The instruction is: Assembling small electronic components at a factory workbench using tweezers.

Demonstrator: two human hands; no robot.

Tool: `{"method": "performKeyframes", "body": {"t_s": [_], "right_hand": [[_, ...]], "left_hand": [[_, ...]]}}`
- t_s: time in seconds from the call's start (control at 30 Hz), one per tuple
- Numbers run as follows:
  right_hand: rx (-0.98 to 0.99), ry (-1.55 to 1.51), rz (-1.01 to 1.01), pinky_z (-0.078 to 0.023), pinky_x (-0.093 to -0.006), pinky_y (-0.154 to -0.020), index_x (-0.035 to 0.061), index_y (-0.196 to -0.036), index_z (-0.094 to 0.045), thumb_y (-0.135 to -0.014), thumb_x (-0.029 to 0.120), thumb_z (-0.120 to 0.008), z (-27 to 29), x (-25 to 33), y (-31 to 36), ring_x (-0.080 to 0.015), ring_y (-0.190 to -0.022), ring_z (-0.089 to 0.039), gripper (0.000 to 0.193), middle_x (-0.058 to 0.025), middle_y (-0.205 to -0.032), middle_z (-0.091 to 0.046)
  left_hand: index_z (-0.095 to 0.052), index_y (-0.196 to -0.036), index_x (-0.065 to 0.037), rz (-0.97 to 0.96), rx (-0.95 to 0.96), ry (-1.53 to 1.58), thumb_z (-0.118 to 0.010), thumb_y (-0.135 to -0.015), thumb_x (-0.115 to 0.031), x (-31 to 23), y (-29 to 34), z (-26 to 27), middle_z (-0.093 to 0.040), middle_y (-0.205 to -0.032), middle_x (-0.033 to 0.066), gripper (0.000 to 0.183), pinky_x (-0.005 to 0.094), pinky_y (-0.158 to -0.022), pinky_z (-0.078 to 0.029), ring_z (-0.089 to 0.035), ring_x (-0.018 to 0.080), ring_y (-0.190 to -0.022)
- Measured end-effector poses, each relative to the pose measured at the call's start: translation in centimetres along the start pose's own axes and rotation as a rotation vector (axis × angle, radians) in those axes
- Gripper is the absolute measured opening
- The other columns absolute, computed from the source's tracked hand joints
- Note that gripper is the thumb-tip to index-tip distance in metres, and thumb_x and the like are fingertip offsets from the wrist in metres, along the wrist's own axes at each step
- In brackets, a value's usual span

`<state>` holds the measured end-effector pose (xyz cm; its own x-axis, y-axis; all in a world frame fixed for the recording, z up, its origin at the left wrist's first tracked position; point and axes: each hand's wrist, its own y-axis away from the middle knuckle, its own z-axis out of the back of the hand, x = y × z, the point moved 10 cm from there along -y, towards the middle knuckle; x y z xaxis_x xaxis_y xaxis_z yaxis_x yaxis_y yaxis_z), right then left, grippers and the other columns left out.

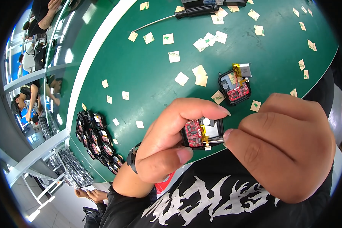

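My left hand point(167, 144) is closed around a small black device housing point(183, 137), with the index finger over its top edge and the thumb at its lower edge. Inside the housing lie a red circuit board point(194, 133), a silver battery point(212, 131) with yellow tape, and a white round part. My right hand point(285, 144) pinches metal tweezers point(216, 140), whose tips reach the housing's lower right, close to a small white connector point(207, 148). Most of the tweezers is hidden by the fingers. A second open housing point(221, 85), also with a red board, lies on the table beyond.
Small square paper liners point(174, 56) are scattered over the green table point(140, 76). A black-handled screwdriver point(195, 11) lies at the far side. Several assembled units point(97, 140) are grouped at the left. Beyond the white table edge point(89, 60), other people work.
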<state>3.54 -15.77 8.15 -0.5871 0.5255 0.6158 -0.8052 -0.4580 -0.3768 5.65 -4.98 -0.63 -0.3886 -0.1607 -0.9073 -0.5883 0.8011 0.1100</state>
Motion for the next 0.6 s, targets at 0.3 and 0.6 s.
{"method": "performKeyframes", "body": {"t_s": [0.3, 0.6], "right_hand": [[0.003, -0.01, 0.013, -0.032, -0.026, -0.037, -0.0073, -0.079, -0.068, -0.052, 0.007, -0.07, -0.3, 0.2, -0.1, -0.0167, -0.049, -0.05, 0.031, -0.0104, -0.07, -0.059], [-0.06, 0.084, 0.106, -0.034, -0.0252, -0.036, -0.0066, -0.078, -0.067, -0.052, 0.006, -0.071, -0.4, 1.1, 0.1, -0.0164, -0.053, -0.051, 0.029, -0.0083, -0.071, -0.057]], "left_hand": [[-0.054, -0.132, 0.004, -0.017, -0.025, -0.234, -0.048, -0.08, 0.0, -0.4, 0.2, 0.2, -0.055, -0.132, 0.0161, 0.053, 0.0372, -0.109, -0.039, -0.054, 0.0269, -0.124], [-0.055, -0.132, 0.003, 0.037, -0.038, -0.135, -0.046, -0.082, 0.005, -0.1, 0.1, 0.3, -0.057, -0.128, 0.0139, 0.051, 0.0353, -0.105, -0.042, -0.056, 0.0229, -0.12]]}}
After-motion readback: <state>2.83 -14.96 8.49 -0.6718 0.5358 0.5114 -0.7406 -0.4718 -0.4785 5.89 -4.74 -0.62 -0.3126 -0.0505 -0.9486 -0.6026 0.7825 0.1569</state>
